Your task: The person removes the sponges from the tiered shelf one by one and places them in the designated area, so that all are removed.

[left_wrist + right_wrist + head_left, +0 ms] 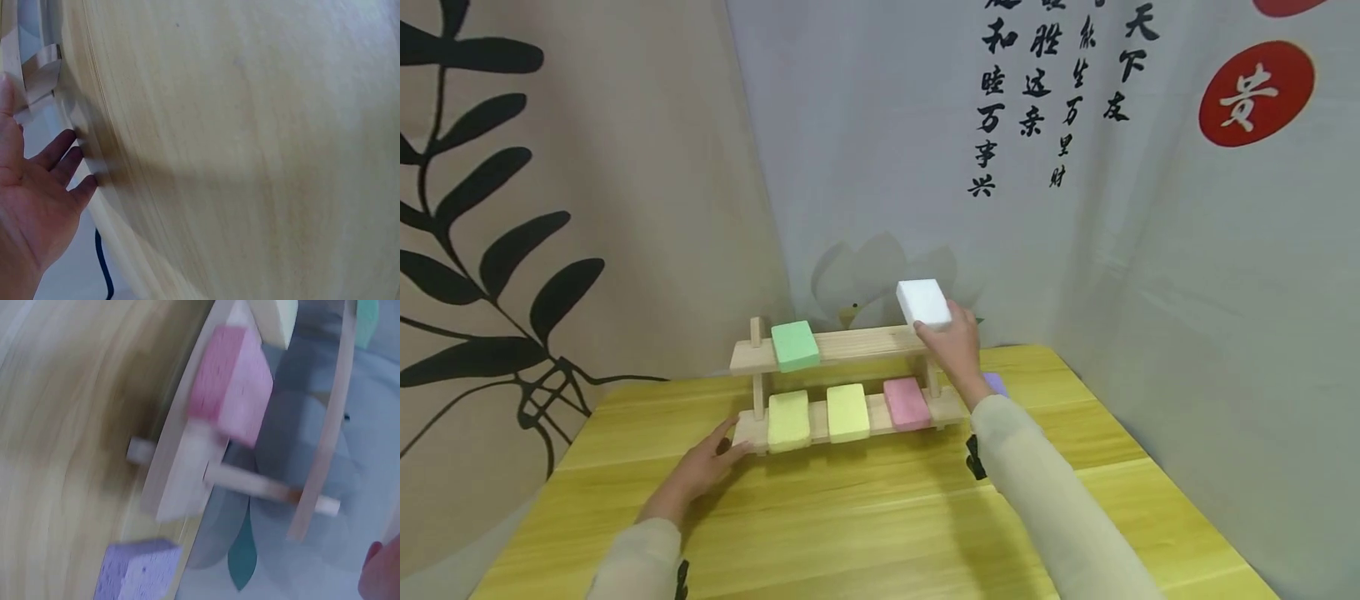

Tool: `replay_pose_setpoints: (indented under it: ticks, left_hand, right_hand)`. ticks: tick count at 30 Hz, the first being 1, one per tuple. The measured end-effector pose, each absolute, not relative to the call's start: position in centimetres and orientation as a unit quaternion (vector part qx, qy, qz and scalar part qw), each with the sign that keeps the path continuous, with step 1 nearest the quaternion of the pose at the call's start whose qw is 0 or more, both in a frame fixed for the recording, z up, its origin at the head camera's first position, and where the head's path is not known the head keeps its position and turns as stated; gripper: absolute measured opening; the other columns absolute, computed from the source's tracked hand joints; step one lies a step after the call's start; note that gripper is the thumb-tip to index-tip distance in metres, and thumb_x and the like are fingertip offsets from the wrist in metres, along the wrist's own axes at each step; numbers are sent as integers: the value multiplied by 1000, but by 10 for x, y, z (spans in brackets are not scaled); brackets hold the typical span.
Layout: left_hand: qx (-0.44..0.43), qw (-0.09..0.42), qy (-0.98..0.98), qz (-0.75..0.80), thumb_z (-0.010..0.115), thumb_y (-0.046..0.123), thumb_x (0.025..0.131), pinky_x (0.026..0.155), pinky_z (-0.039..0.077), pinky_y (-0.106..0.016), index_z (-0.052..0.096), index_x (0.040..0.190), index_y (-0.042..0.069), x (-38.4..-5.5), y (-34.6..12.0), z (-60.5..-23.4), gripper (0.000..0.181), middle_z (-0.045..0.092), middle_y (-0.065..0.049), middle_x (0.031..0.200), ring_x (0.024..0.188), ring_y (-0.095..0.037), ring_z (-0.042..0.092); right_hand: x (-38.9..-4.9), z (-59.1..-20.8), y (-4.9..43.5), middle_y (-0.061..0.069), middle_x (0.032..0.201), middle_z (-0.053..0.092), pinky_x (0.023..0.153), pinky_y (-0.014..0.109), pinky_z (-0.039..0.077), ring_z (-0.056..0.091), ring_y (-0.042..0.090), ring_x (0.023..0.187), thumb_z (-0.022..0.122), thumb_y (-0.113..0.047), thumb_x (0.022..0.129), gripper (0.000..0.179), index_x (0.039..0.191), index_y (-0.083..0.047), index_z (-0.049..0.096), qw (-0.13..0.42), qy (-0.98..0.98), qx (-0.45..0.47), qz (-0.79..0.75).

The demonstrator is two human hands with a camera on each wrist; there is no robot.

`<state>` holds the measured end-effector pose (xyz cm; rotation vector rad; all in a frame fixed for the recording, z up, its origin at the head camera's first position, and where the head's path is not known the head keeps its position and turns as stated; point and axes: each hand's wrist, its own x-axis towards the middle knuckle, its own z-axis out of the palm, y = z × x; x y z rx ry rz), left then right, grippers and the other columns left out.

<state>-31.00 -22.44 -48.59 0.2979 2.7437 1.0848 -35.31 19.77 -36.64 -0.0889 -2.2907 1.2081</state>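
Observation:
My right hand (pixel 953 343) grips a white sponge block (pixel 923 302) above the right end of the rack's upper board (pixel 865 342). Only part of that hand (pixel 382 575) enters the right wrist view, where the block is out of sight. At the rack's left end, my left hand (pixel 702 467) touches the lower board (pixel 818 423), its fingers spread in the left wrist view. A green block (pixel 795 346) lies on the upper board, toward the left. Along the lower board lie a yellow block (pixel 789 422), a paler yellow block (pixel 847 412) and a pink block (pixel 907 404).
A purple block (pixel 140 569) lies on the wooden table (pixel 850 533) to the right of the rack, partly hidden by the right arm in the head view. Close behind the rack hangs a printed cloth (pixel 880 150). Another cloth borders the table's right side.

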Motion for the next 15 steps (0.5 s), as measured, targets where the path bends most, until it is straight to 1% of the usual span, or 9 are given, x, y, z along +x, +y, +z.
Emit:
replay_pose_setpoints:
  ticks: [3, 8, 11, 15]
  left_hand:
    - [102, 86, 923, 360, 46, 56, 101, 104, 28, -72, 11, 159, 6, -310, -226, -486, 84, 33, -41, 146, 133, -60, 31]
    - [100, 89, 923, 360, 46, 56, 101, 105, 26, -72, 11, 159, 6, -310, -227, -487, 84, 32, -40, 147, 133, -60, 30]
    - [98, 86, 923, 363, 47, 55, 101, 106, 25, -72, 11, 159, 5, -310, -227, -487, 84, 32, -40, 147, 134, -59, 29]
    - [97, 86, 922, 364, 47, 57, 100, 107, 24, -71, 11, 159, 7, -311, -226, -487, 85, 31, -39, 149, 136, -58, 28]
  right_hand:
    - [-353, -366, 221, 22, 131, 48, 93, 48, 47, 48, 34, 113, 75, -35, 86, 73, 144, -2, 46, 272, -848, -35, 454]
    - [-348, -362, 261, 23, 128, 48, 92, 51, 48, 48, 36, 113, 75, -35, 85, 74, 144, -1, 45, 274, -842, -44, 462]
    - [-346, -365, 289, 25, 131, 46, 92, 52, 48, 47, 37, 114, 74, -36, 87, 77, 146, 0, 42, 273, -846, -56, 455]
    - [-344, -377, 325, 26, 135, 45, 96, 53, 44, 46, 39, 118, 72, -36, 89, 77, 147, 2, 39, 267, -857, -76, 434]
